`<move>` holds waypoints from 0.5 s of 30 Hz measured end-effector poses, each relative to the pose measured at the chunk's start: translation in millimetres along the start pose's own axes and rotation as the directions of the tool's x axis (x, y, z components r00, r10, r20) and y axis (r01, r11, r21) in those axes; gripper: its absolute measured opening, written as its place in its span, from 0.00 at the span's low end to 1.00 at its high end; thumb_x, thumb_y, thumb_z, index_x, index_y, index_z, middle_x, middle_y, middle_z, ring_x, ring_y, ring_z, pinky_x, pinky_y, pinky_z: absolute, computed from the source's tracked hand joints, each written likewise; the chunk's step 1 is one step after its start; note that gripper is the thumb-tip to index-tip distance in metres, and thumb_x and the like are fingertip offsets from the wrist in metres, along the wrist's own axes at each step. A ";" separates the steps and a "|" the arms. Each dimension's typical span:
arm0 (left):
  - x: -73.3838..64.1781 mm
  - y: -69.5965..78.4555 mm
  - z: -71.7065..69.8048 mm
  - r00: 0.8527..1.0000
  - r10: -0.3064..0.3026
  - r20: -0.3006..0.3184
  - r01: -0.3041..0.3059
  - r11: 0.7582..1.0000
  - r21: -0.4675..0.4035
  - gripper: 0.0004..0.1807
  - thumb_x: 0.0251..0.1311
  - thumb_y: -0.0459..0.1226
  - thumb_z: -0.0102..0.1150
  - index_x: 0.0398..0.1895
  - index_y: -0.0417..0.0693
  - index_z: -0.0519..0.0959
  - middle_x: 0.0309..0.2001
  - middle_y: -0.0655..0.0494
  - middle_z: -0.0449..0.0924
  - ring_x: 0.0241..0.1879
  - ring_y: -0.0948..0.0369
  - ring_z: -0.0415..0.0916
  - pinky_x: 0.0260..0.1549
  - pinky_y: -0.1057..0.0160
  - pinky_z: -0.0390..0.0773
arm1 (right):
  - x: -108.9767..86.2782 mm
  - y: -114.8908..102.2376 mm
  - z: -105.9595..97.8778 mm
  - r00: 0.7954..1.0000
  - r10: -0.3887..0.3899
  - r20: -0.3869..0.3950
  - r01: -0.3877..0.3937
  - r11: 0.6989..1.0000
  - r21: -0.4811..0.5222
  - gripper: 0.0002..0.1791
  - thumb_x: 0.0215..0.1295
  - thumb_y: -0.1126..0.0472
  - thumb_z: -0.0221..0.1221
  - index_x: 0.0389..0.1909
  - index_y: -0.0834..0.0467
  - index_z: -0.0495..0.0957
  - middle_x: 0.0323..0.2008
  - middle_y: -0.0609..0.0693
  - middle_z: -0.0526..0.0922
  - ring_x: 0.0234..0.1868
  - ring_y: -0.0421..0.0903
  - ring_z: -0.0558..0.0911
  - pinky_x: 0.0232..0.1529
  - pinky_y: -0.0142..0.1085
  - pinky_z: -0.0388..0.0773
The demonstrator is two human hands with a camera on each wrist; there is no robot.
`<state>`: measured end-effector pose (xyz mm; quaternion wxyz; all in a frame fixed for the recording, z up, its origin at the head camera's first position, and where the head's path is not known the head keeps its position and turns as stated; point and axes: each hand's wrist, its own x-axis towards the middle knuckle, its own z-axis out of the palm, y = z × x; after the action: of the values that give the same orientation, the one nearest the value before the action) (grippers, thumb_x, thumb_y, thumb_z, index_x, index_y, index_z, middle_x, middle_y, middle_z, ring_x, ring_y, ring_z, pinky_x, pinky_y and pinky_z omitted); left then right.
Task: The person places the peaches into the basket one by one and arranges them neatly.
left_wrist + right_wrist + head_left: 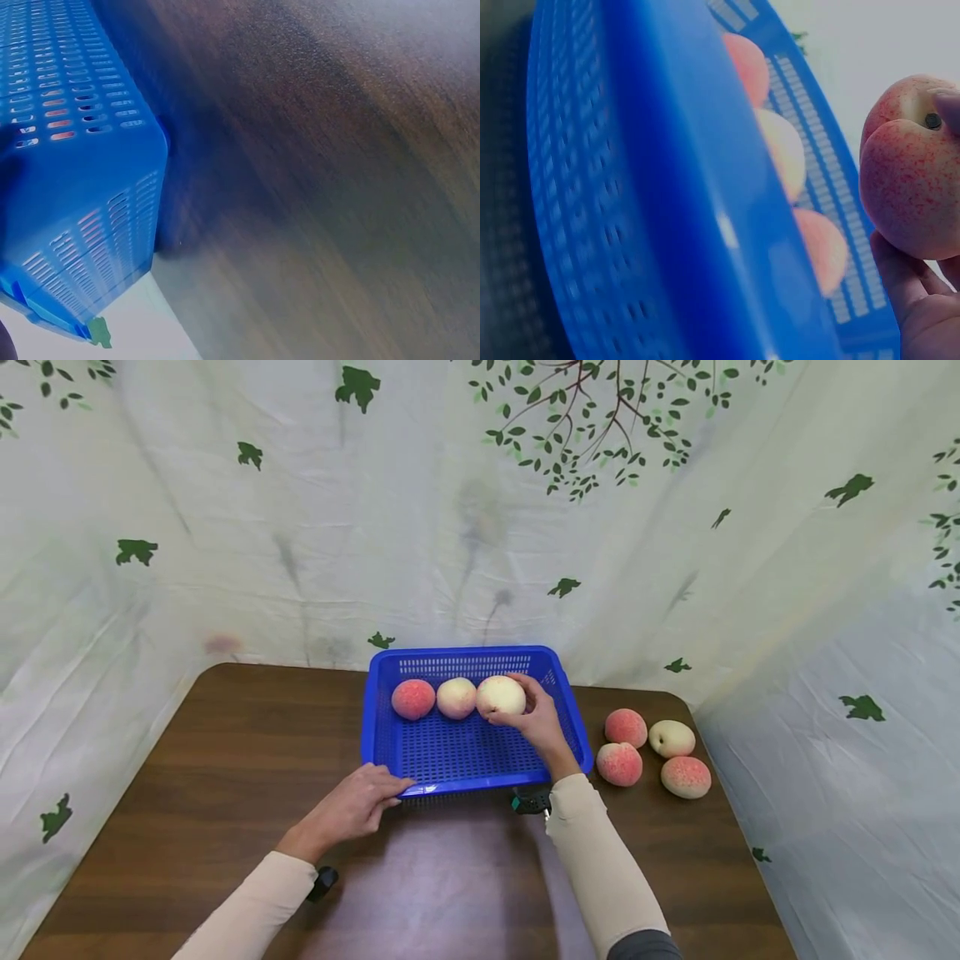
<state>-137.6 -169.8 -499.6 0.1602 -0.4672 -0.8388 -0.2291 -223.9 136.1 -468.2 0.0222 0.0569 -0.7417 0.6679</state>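
A blue plastic basket [472,752] stands on the brown table with peaches in a row along its far side. On the left in it is a red peach [413,699], beside it a paler peach [457,698]. My right hand [536,718] holds a cream and pink peach [915,165] between thumb and fingers above the row's right end. From the right wrist view, a third peach [821,251] lies in the basket; the held one hides it in the head view. At the front left corner my left hand [360,802] grips the basket's rim; its fingers are mostly out of the left wrist view.
Right of the basket, several more peaches lie grouped on the table [247,752]: a red one [626,727], a cream one [672,738] and others. A pale curtain [420,527] with leaf prints hangs behind the table and along both sides.
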 end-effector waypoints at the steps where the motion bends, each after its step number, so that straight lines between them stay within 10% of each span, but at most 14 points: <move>1: 0.3 0.1 -0.7 1.000 -0.007 0.011 0.007 1.000 0.004 0.16 0.48 0.26 0.66 0.43 0.36 0.83 0.32 0.54 0.83 0.29 0.60 0.71 0.32 0.61 0.70 | 1.2 0.2 5.1 1.000 0.001 0.007 -0.001 1.000 0.001 0.41 0.43 0.75 0.72 0.63 0.62 0.69 0.59 0.56 0.74 0.54 0.52 0.75 0.48 0.39 0.76; 15: 0.9 -0.1 -2.4 0.999 -0.011 0.045 0.011 1.000 -0.004 0.15 0.49 0.27 0.66 0.43 0.37 0.84 0.31 0.55 0.83 0.28 0.61 0.70 0.31 0.62 0.69 | 11.6 4.5 69.2 0.992 0.066 0.111 -0.072 0.996 0.046 0.42 0.42 0.75 0.71 0.63 0.62 0.67 0.60 0.59 0.71 0.57 0.54 0.75 0.52 0.43 0.75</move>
<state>-138.0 -170.5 -497.1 0.1390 -0.4680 -0.8442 -0.2215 -232.9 67.3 -478.8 -0.0430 0.0684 -0.7266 0.6823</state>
